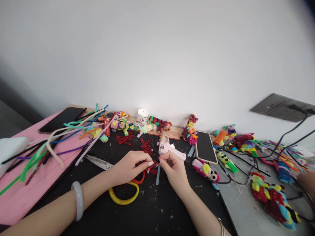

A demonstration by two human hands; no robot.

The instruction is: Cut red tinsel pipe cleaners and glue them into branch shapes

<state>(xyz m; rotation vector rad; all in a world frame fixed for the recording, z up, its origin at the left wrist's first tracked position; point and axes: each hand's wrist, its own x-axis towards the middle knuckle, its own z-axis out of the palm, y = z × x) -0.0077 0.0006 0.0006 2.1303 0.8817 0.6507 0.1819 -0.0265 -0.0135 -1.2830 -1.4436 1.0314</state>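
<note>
Over the black work mat, my left hand and my right hand meet with their fingertips nearly together. Both pinch a short piece of red glitter pipe cleaner. Behind them lie more cut red pieces and a small pile further left. A pair of scissors with yellow and red handles lies under my left wrist, its blades pointing left. Just beyond my right hand rests a pale pink hot glue gun. A translucent glue stick lies between my hands.
Loose pipe cleaners spread over a pink board at left, by a black phone. A paper cup and pipe-cleaner figures line the wall. Another phone, cables and more figures lie right, near another person's hand.
</note>
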